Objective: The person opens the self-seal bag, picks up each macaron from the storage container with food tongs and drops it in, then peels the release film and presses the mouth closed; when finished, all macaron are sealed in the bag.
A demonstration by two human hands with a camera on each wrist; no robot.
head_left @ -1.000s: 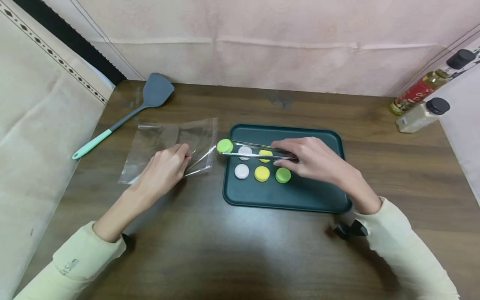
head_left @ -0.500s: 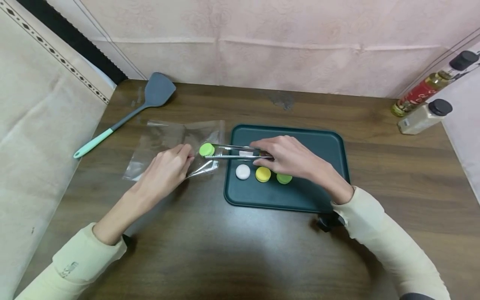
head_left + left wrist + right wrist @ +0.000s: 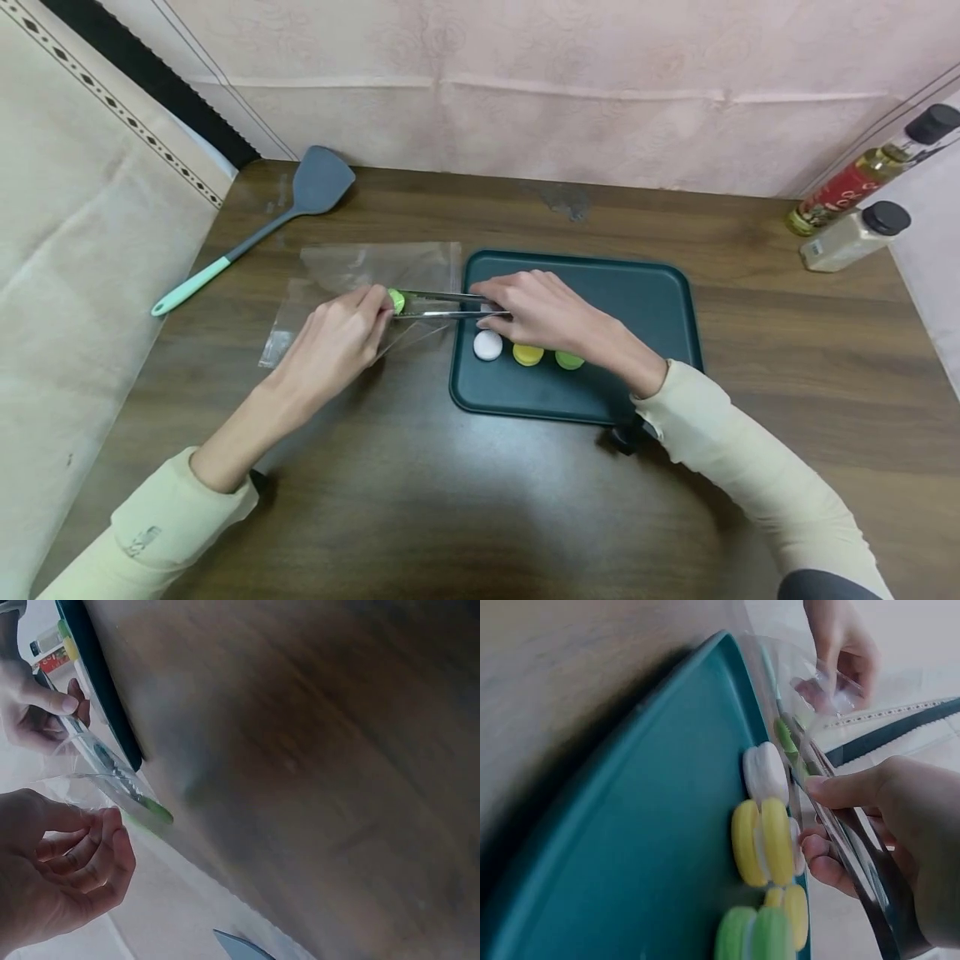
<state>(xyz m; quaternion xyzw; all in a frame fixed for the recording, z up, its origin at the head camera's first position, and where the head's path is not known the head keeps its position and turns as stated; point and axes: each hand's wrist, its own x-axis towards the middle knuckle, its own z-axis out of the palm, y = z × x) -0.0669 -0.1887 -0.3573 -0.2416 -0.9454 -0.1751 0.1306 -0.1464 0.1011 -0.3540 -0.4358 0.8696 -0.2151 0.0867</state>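
Note:
My left hand (image 3: 333, 337) pinches the edge of a clear plastic bag (image 3: 420, 262), lifting its mouth, as the left wrist view shows. With my right hand (image 3: 543, 312) I grip metal tongs (image 3: 442, 315). A green macaron (image 3: 397, 301) sits in their tips, partly hidden behind my left fingers in the head view. From the left wrist view, the tong tips and that green macaron (image 3: 156, 810) appear inside the bag. Below my right hand, white (image 3: 487, 345), yellow (image 3: 763, 841) and green (image 3: 754, 937) macarons rest on the dark green tray (image 3: 577, 400); others are largely covered by the hand.
A spatula (image 3: 318, 183) with a mint handle lies at the back left of the wooden table (image 3: 420, 500). An oil bottle (image 3: 847, 190) and a black-capped seasoning jar (image 3: 851, 237) stand at the back right. Pale cloth (image 3: 525, 92) hangs behind the table.
My right hand has moved left with the tongs, carrying the green macaron from the tray's left edge into the bag beside my left hand. My left hand keeps its hold, nearly still.

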